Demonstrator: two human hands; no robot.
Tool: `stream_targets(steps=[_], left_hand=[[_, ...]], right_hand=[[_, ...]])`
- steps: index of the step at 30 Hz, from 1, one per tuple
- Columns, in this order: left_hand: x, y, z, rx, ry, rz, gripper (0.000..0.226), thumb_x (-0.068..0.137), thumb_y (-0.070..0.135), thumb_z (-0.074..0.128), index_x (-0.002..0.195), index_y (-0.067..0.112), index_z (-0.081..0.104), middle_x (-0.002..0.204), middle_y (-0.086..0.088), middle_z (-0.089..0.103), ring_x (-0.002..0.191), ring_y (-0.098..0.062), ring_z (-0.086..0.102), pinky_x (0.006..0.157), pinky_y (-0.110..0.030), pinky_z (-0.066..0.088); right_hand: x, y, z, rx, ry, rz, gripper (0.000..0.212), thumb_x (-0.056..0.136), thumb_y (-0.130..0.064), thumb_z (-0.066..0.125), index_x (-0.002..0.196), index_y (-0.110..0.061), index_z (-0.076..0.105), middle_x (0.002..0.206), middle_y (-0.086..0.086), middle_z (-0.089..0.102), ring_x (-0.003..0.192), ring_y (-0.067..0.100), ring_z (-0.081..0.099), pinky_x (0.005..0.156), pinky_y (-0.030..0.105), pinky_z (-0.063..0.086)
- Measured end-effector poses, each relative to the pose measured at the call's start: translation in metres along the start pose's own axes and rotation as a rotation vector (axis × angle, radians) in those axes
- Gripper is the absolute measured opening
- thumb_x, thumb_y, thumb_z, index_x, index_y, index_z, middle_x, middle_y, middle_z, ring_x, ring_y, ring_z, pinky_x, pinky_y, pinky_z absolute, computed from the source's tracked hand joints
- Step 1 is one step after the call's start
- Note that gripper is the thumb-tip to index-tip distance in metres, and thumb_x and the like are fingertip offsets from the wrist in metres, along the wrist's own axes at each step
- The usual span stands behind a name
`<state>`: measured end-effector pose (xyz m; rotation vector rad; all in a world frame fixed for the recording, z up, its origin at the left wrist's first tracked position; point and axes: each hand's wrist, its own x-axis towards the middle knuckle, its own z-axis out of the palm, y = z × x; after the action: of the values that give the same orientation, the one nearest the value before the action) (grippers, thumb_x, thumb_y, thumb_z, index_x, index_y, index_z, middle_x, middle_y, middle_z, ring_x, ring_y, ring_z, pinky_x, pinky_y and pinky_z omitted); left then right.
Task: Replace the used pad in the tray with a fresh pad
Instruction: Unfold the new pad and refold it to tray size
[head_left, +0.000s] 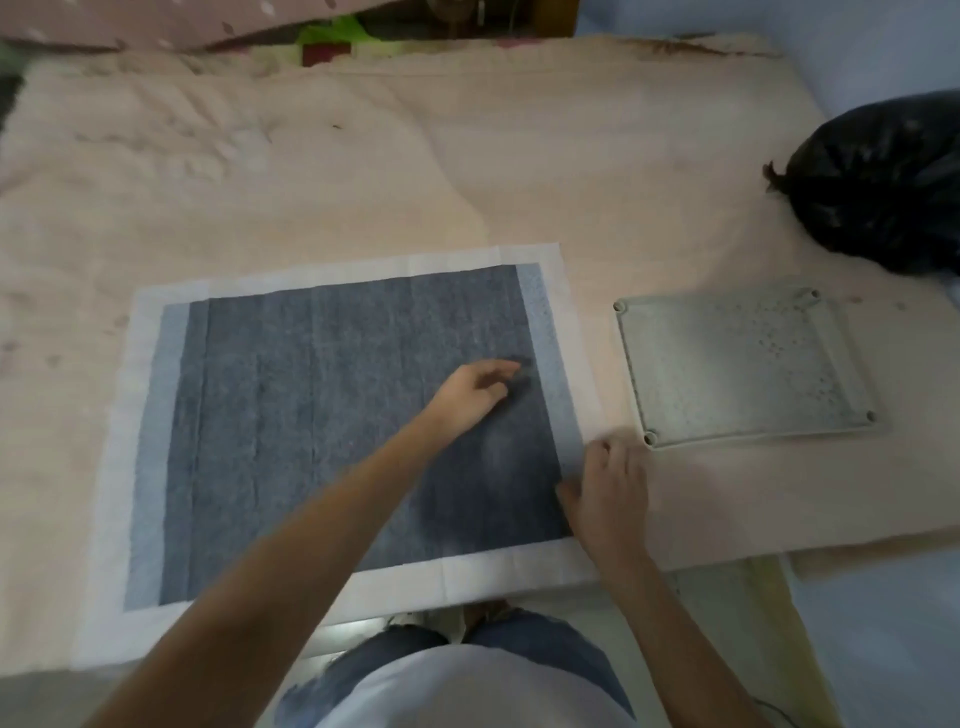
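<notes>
- Fresh pad: spread flat on the bed, dark grey centre with paler blue strips and a white border, long axis running left to right across the view, near edge at the bed's front edge just above the knees.
- Tray: pale, bare, with corner pegs, lying on the bed just beside the pad's right border, apart from it by a narrow strip of sheet; no pad in it.
- Key relation, as a judgement: pad lies left of the tray and looks much larger than it, so would need carrying or sliding rightward and probably folding or tucking to sit inside; right border is the edge nearest the tray.
- Right hand: nearer the tray, set down at the pad's right border near the front corner, fingers bent toward the edge; whether pinching the border or merely pressing on it cannot be told.
- Left hand: arm reaching diagonally across the body and over the pad, hand over the right part of the dark centre, fingers loosely extended toward a small dark speck or crease; no clear grasp, contact with the pad uncertain.
- Black bag: knotted, at the far right of the bed, well apart from the pad, beyond the tray.
</notes>
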<state>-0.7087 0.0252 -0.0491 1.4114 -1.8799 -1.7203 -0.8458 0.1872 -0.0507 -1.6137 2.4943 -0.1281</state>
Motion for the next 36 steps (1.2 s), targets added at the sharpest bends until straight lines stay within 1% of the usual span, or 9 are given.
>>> stream_targets(steps=[3,6,10,14,21,25,27,32,36], left_hand=[[-0.057,-0.040,-0.021,0.309,0.074,0.096,0.041,0.085,0.005,0.060,0.125,0.016,0.060,0.120,-0.005,0.062,0.110,-0.021,0.056,0.100,-0.031,0.041],[-0.113,-0.078,-0.042,0.547,0.107,0.176,0.046,0.083,0.015,0.063,0.129,0.015,0.057,0.132,-0.004,0.056,0.116,-0.026,0.053,0.099,-0.035,0.039],[-0.176,-0.120,-0.053,0.724,0.233,0.248,0.058,0.085,0.035,0.056,0.140,0.020,0.045,0.147,0.000,0.041,0.126,-0.021,0.046,0.101,-0.033,0.033],[-0.220,-0.156,-0.057,0.876,0.286,0.304,0.066,0.088,0.050,0.047,0.146,0.021,0.035,0.154,-0.004,0.027,0.143,-0.020,0.022,0.117,-0.036,0.013],[-0.253,-0.193,-0.072,0.962,0.233,0.186,0.068,0.090,0.057,0.038,0.145,0.017,0.036,0.153,-0.015,0.026,0.143,-0.032,0.020,0.116,-0.045,0.010],[-0.259,-0.201,-0.077,1.004,0.149,0.188,0.069,0.090,0.059,0.037,0.145,0.018,0.036,0.154,-0.011,0.024,0.144,-0.031,0.016,0.116,-0.045,0.007],[-0.261,-0.204,-0.081,1.019,0.119,0.217,0.071,0.089,0.060,0.042,0.146,0.019,0.035,0.155,-0.011,0.023,0.144,-0.032,0.017,0.116,-0.047,0.008],[-0.263,-0.199,-0.092,1.076,0.069,0.253,0.076,0.076,0.046,0.071,0.141,0.017,0.043,0.150,-0.014,0.034,0.138,-0.035,0.030,0.111,-0.055,0.026],[-0.268,-0.198,-0.095,1.006,0.061,0.244,0.063,0.087,0.039,0.062,0.143,0.021,0.040,0.154,-0.006,0.024,0.144,-0.030,0.018,0.117,-0.049,0.013]], right_hand=[[-0.014,-0.022,0.009,0.079,-0.040,-0.220,0.045,0.065,-0.021,0.079,0.102,-0.002,0.063,0.119,0.022,0.059,0.104,0.039,0.059,0.084,0.044,0.049],[-0.037,-0.042,0.022,0.105,-0.065,-0.448,0.059,0.059,-0.028,0.083,0.110,-0.004,0.066,0.127,0.018,0.058,0.115,0.034,0.058,0.092,0.047,0.048],[-0.063,-0.060,0.040,0.010,-0.159,-0.621,0.079,0.070,-0.056,0.067,0.131,-0.007,0.054,0.145,0.013,0.042,0.135,0.029,0.039,0.109,0.049,0.027],[-0.083,-0.072,0.050,-0.090,-0.245,-0.653,0.096,0.066,-0.070,0.061,0.139,-0.011,0.045,0.149,0.013,0.037,0.138,0.028,0.033,0.109,0.050,0.020],[-0.097,-0.078,0.057,-0.156,-0.225,-0.605,0.092,0.062,-0.064,0.073,0.135,-0.012,0.052,0.142,0.013,0.046,0.130,0.032,0.045,0.108,0.045,0.019],[-0.099,-0.080,0.057,-0.150,-0.230,-0.556,0.077,0.077,-0.064,0.049,0.134,-0.013,0.052,0.142,0.011,0.047,0.131,0.030,0.044,0.109,0.043,0.018],[-0.100,-0.079,0.057,-0.142,-0.241,-0.547,0.077,0.078,-0.064,0.046,0.135,-0.013,0.051,0.144,0.010,0.045,0.133,0.029,0.041,0.111,0.044,0.017],[-0.100,-0.076,0.058,-0.100,-0.210,-0.575,0.074,0.079,-0.058,0.059,0.138,-0.015,0.048,0.147,0.009,0.040,0.137,0.028,0.035,0.113,0.042,0.014],[-0.100,-0.070,0.056,-0.058,-0.173,-0.618,0.068,0.077,-0.046,0.072,0.134,-0.016,0.052,0.147,0.005,0.041,0.136,0.025,0.037,0.111,0.044,0.026]])
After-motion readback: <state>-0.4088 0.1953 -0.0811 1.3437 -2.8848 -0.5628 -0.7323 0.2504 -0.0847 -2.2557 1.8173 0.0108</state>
